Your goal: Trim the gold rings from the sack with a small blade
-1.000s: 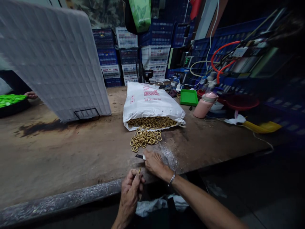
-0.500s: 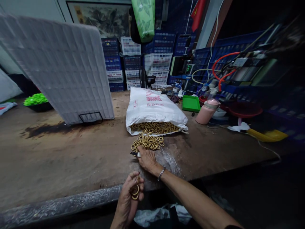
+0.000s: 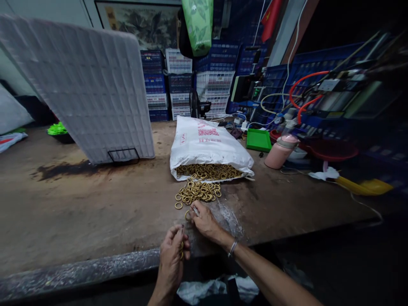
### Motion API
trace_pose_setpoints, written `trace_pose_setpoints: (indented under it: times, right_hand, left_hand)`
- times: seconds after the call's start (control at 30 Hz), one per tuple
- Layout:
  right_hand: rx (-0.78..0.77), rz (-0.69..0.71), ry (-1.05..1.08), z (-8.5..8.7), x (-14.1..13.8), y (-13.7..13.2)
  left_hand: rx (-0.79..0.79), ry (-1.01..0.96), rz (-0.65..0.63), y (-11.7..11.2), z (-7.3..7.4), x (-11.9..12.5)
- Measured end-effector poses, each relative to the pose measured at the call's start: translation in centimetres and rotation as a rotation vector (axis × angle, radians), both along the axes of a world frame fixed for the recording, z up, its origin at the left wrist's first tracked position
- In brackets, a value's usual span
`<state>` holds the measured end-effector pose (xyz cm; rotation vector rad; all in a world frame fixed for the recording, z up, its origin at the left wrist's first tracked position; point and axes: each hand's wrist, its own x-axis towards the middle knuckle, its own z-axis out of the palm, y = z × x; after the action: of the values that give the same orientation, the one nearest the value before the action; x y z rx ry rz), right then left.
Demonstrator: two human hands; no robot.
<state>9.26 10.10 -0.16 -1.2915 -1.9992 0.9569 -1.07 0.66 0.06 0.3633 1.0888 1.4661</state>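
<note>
My left hand (image 3: 172, 250) is at the table's front edge, its fingers curled round a few brass rings (image 3: 181, 247). My right hand (image 3: 204, 221) rests on the table just behind it, pinching one brass ring (image 3: 188, 214) together with a small tool near the fingertips. A loose pile of brass rings (image 3: 198, 192) lies right beyond my right hand. It spills from the open mouth of a white sack (image 3: 207, 144) lying on its side, full of the same rings.
A worn wooden table (image 3: 79, 212) has a plastic-wrapped front edge. A large white ribbed panel (image 3: 86, 85) leans at the left. A green tray (image 3: 259, 140), a pink bottle (image 3: 279, 152), a red basin and hoses stand at the right. Crates are stacked behind.
My right hand slid back from the pile toward me, pinching a ring. My left hand stayed at the edge, closed on rings. The view tilted up slightly.
</note>
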Motion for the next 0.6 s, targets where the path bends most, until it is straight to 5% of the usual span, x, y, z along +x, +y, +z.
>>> trace_pose_setpoints:
  times: [0.2, 0.47, 0.6]
  right_hand:
    - [-0.269, 0.048, 0.281, 0.6, 0.5, -2.3]
    - [-0.138, 0.057, 0.159, 0.5, 1.4, -2.2]
    - [-0.106, 0.045, 0.099, 0.8, 1.4, -2.1]
  left_hand:
    - [-0.004, 0.157, -0.053, 0.6, -0.1, 0.7]
    - [0.120, 0.535, -0.013, 0.8, 0.6, 0.9]
    - [0.091, 0.515, -0.057, 1.0, 0.0, 0.9]
